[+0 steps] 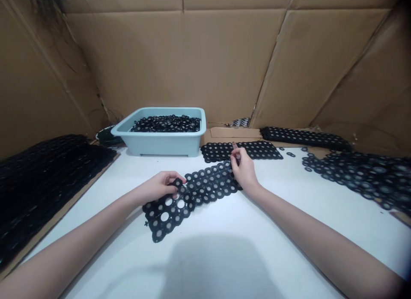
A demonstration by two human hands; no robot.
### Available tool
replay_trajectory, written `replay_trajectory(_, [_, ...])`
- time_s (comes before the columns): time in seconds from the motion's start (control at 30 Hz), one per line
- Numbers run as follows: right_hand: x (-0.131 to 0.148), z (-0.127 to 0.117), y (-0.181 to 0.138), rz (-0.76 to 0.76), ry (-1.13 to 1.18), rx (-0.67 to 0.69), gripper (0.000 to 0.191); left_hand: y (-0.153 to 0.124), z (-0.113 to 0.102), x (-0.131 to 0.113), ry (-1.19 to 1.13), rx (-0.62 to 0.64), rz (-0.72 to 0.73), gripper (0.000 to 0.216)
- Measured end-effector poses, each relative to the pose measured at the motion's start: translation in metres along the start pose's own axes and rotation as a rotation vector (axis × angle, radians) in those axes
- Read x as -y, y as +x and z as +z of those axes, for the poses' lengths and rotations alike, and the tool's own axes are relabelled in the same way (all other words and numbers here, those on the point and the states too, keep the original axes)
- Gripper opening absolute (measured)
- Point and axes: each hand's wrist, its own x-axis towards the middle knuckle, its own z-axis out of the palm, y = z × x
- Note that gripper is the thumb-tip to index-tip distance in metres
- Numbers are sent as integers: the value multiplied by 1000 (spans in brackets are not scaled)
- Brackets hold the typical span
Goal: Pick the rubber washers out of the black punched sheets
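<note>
A black sheet of joined rings with pale round centres lies slanted on the white table, and a few larger holes show white through its left part. My left hand pinches the sheet's upper edge near the left end, where a small flap of rings stands lifted by the fingertips. At the sheet's upper right corner, my right hand is closed, thumb and fingers together. What sits between those fingers is too small to tell. Part of the sheet's right end is hidden behind this hand.
A light blue tub full of loose black rings stands at the back. Behind my right hand lies another black ring sheet. Stacked sheets lie back right, a heap of ring pieces right, a dark pile left. Cardboard walls enclose the table.
</note>
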Motion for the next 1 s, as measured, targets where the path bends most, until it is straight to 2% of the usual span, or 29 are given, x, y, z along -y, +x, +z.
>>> replay_trajectory(0.1, [-3, 0, 1, 16, -17, -20, 6, 0, -2, 2, 79, -73, 5, 17])
replay_trajectory(0.3, [-8, -4, 4, 17, -51, -65, 7, -5, -11, -4, 243, -134, -150, 34])
replay_trajectory(0.43, [-15, -7, 8, 34, -69, -94, 8, -5, -11, -1, 311, -161, -135, 34])
replay_trajectory(0.53, [-22, -9, 12, 37, -94, -128, 9, -2, -9, 4, 231, -235, -66, 28])
replay_trajectory(0.63, [-31, -13, 16, 42, -124, -170, 10, 0, -6, 6, 25, -238, -18, 20])
replay_trajectory(0.8, [-48, -22, 21, 57, -170, -234, 11, 6, 1, 11, -297, -193, 84, 32])
replay_trajectory(0.9, [-55, -25, 23, 76, -187, -257, 11, 11, 6, 20, -333, -201, 145, 29])
replay_trajectory(1.0, [-58, -24, 24, 99, -195, -267, 11, 15, 10, 26, -237, -311, 185, 25])
